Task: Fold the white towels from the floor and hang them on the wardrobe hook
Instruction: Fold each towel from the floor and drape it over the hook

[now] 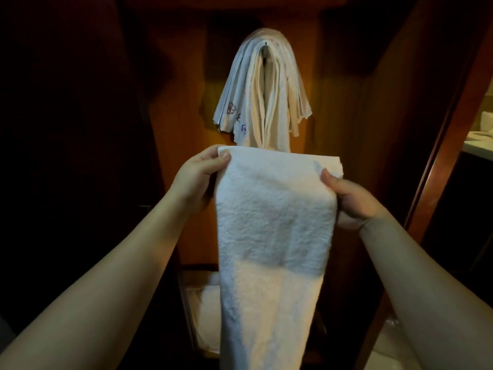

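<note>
Towel (274, 222) hanging folded below the hook (266, 44), left hand (197, 177) and right hand (352, 201) pinching its top corners. Hung towels (256, 102) already crowding the hook. More towels (208, 311) lying beneath, partly hidden.

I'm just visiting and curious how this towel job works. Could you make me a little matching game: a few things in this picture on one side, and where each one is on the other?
Things:
1. folded white towel
2. hook
3. hung towels
4. left hand

Places:
A. pinching the towel's upper left corner
B. draped over the hook
C. held up between both hands
D. top of the hung stack, on the wardrobe panel

Pairs: 1-C, 2-D, 3-B, 4-A
</note>
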